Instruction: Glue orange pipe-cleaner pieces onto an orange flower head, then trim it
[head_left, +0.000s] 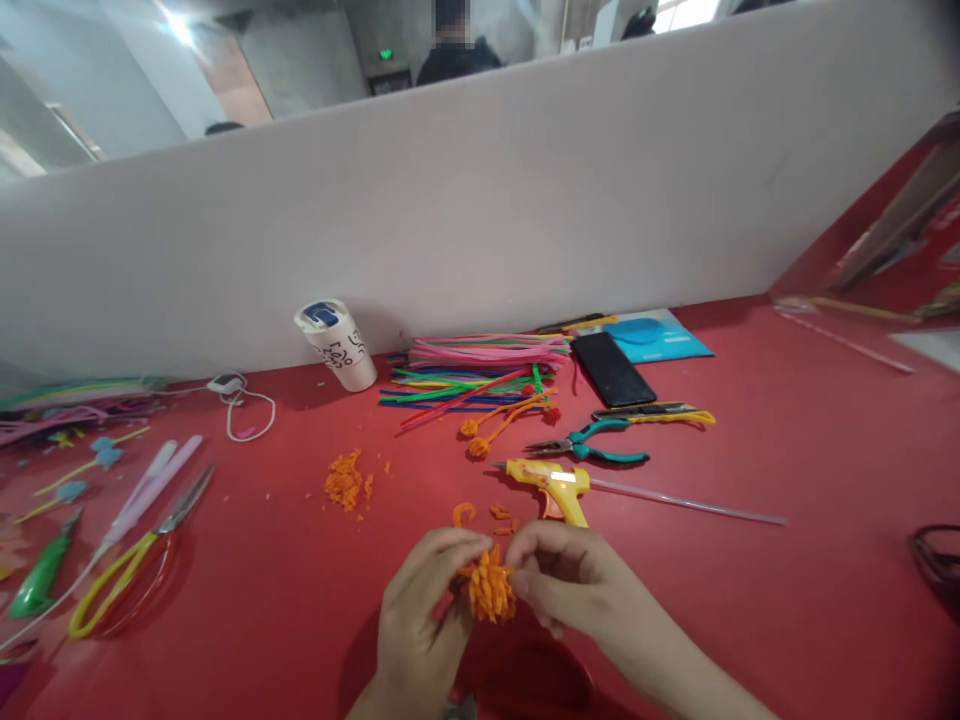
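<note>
An orange flower [491, 590] with many pointed, fuzzy petals is held low in the middle of the view. My left hand [420, 615] grips it from the left, fingers curled round its side and underside. On the right, the thumb and forefinger of my right hand [566, 580] are pinched at the edge of its petals; the exact piece between them is hidden. Just beyond my hands lie a curled orange strip [464, 514] and a few short orange pieces [502, 518]. A yellow glue gun [551, 483] with a clear glue stick rests past my right hand.
Behind are pliers [589, 445], a phone [613, 370], pipe cleaners [487, 355] and a white tumbler [337, 345]. Orange fluff [345, 482] lies left of centre. Yellow-handled scissors [142, 560] and a green-handled tool [45, 570] lie at left. A white partition [480, 220] borders the red table.
</note>
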